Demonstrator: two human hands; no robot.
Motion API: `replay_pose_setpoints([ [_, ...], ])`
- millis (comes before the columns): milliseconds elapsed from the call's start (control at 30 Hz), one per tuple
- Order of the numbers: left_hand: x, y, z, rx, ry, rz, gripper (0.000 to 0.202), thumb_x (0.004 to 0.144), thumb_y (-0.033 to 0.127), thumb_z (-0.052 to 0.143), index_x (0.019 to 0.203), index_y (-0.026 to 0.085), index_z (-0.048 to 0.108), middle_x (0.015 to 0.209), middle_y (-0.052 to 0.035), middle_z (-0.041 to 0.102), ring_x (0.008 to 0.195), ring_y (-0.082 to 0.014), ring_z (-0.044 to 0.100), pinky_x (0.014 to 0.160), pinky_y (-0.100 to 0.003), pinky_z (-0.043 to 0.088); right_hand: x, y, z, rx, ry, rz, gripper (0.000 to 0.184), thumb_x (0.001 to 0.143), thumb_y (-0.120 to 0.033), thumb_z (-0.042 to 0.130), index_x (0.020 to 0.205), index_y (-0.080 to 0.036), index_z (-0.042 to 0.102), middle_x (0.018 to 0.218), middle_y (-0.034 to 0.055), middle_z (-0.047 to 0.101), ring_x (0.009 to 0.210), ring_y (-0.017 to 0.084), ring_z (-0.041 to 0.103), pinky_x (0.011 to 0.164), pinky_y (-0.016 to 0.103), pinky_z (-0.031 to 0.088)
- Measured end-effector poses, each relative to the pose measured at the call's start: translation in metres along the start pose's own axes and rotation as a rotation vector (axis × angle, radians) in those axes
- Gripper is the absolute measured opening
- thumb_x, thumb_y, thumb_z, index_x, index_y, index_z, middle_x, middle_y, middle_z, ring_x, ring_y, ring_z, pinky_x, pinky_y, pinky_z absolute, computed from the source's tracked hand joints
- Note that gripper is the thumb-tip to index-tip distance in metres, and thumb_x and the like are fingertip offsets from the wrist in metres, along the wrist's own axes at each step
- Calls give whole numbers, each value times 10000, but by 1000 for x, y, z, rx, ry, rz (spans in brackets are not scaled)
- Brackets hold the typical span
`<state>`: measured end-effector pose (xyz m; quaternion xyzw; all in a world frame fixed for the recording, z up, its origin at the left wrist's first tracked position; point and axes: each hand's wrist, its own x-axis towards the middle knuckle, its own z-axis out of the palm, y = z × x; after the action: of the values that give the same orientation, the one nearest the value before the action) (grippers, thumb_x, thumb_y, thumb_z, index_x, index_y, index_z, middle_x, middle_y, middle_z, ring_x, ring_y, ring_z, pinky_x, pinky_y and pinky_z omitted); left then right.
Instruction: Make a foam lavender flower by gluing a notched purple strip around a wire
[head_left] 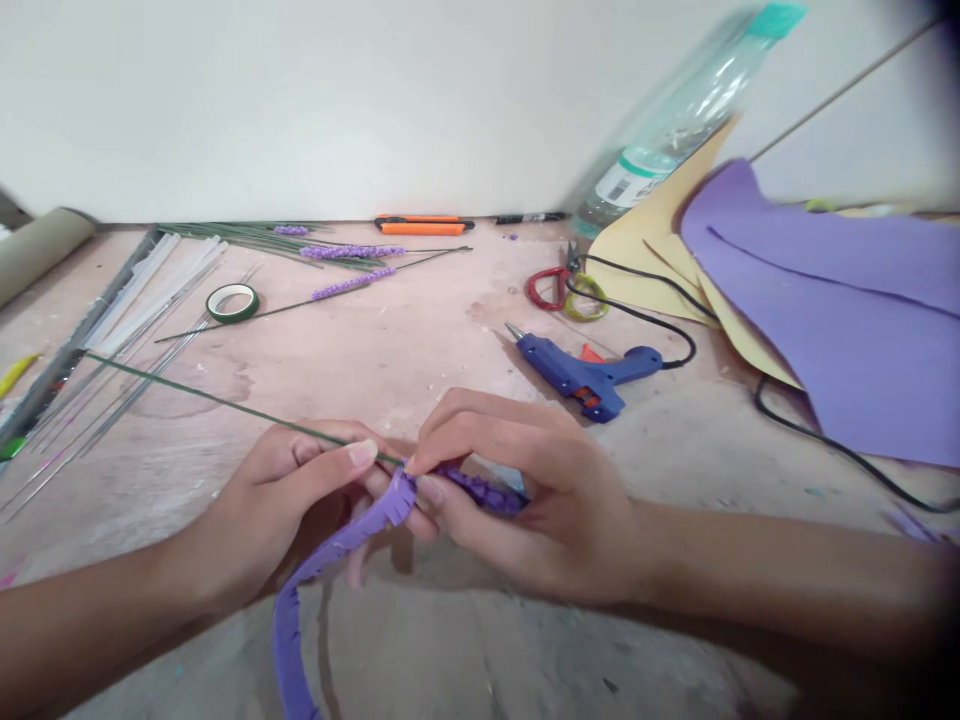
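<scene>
My left hand (pixel 300 485) pinches a thin green stem (pixel 217 400) between thumb and fingers; the stem runs out to the upper left. Thumb and fingertips of my right hand (pixel 517 480) are closed on the purple wound flower end (pixel 484 490) of that stem, beside the left fingertips. From the point where the hands meet, a fringed purple foam strip (pixel 322 560) hangs down past the left hand to the bottom edge. Part of the wound end is hidden by my right fingers.
A blue glue gun (pixel 577 370) with a black cord lies beyond my right hand, near scissors (pixel 566 285). Behind are an orange cutter (pixel 424 225), purple flower stems (pixel 352 285), green tape (pixel 232 303), wires, glue sticks (pixel 142 290), a bottle (pixel 675 130) and purple sheets (pixel 832 300).
</scene>
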<state>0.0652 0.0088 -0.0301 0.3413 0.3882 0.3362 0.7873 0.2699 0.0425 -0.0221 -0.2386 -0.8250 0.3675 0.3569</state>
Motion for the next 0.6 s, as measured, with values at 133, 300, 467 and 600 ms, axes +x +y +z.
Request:
replay_pose_setpoints([
  [133, -2, -5, -5, 102, 37, -26, 397, 919, 455, 664, 811, 110, 829, 576, -76, 704, 436, -97, 567, 394, -144, 355, 0, 1, -4, 135, -72, 32, 173, 951, -98, 545, 1099, -170, 596, 790, 2, 712, 712, 107, 661, 693, 240, 550],
  [300, -4, -8, -8, 121, 54, 18, 354, 969, 424, 605, 955, 129, 800, 663, -70, 730, 460, -106, 572, 425, -175, 380, 5, -2, -4, 102, -119, 201, 100, 943, -111, 551, 980, -155, 633, 731, -12, 728, 639, 94, 646, 638, 216, 523],
  [467, -5, -5, -8, 156, -38, 73, 275, 931, 371, 684, 1070, 149, 769, 743, -63, 739, 539, -103, 575, 497, -182, 438, 6, -7, -5, 90, -73, 251, 104, 922, -109, 584, 866, -162, 655, 676, -29, 715, 556, 72, 580, 548, 185, 469],
  [600, -5, -6, -11, 190, -63, 64, 212, 925, 293, 712, 1075, 153, 767, 809, -59, 753, 552, -81, 591, 537, -175, 452, 6, -7, -6, 31, -41, 230, 98, 911, -102, 586, 877, -155, 661, 648, -35, 692, 556, 72, 578, 559, 183, 473],
])
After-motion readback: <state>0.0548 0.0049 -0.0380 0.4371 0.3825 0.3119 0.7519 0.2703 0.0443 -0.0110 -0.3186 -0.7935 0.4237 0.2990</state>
